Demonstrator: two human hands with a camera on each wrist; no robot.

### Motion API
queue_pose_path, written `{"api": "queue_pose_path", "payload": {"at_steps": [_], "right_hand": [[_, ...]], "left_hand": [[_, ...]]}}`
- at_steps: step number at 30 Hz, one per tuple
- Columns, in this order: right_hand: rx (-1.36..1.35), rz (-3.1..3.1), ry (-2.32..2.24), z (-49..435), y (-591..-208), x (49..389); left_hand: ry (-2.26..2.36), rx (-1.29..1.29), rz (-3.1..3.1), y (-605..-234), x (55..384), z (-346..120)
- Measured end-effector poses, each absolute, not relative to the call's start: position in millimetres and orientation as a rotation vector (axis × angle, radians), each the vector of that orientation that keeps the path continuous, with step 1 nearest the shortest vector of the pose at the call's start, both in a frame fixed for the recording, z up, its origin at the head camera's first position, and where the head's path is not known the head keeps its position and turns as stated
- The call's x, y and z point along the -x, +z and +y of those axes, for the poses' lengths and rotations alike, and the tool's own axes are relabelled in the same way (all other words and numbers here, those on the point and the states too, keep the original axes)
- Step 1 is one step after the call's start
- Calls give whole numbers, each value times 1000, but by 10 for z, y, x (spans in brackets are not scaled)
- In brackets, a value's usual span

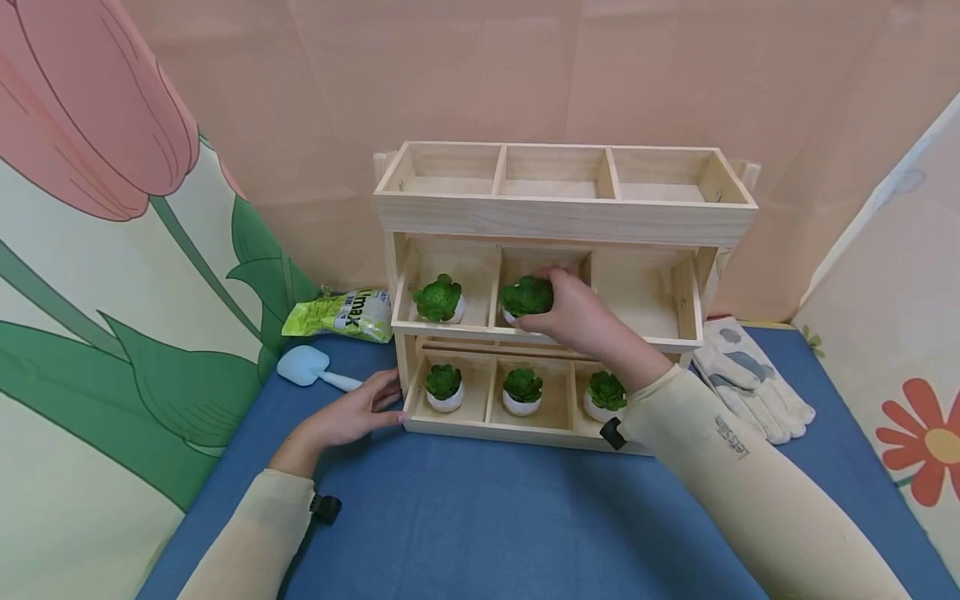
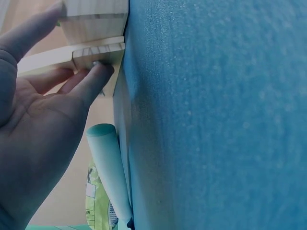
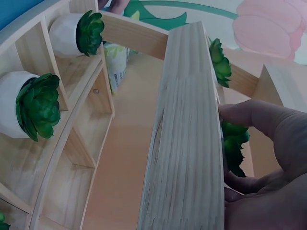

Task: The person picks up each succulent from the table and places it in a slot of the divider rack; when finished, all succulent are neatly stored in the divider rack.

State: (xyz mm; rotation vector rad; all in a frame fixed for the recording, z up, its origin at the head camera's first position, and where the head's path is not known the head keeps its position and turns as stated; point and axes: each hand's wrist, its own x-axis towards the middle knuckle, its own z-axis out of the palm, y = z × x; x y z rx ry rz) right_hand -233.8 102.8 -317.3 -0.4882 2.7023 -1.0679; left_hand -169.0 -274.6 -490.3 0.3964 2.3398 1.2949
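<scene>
A three-tier wooden planter shelf (image 1: 562, 215) stands on the blue cloth. In the middle tier's centre compartment, my right hand (image 1: 581, 315) grips a small potted succulent (image 1: 527, 297) between thumb and fingers. The right wrist view shows that hand (image 3: 268, 158) behind the tier's front board (image 3: 187, 124), which hides the pot. My left hand (image 1: 352, 414) holds the shelf's lower left side, thumb at the front corner and fingers bent against the leg (image 2: 98, 55). Another potted succulent (image 1: 438, 298) sits in the middle tier's left compartment. Three more, including one (image 1: 522, 390) in the centre, occupy the bottom tier.
Left of the shelf lie a light-blue toy trowel (image 1: 303, 365) and a green-and-white bag (image 1: 341, 317). White-and-grey work gloves (image 1: 750, 379) lie on the right. A pinkish backdrop (image 1: 487, 75) hangs behind the shelf. Blue cloth (image 1: 480, 517) covers the table in front.
</scene>
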Motion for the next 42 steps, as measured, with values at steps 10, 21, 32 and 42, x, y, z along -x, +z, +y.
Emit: {"api": "queue_pose_path", "payload": {"at_steps": [10,21,32,42], "right_hand": [[537,2693,-1142,1151,-3115,2103],[607,3012,-1041,1675,-2778,1386],[473,3231,-887,2489,-2952,964],[159,3038,-804,3229,-3429,858]], "left_hand": [[1327,-381,2320,-4898,1681,-2754],[1300,-398,2332,-4908,1695,-2757],[1312,-390,2328,-4912,1696,-2766],[1324,-399,2329,-4936,1710,-2770]]}}
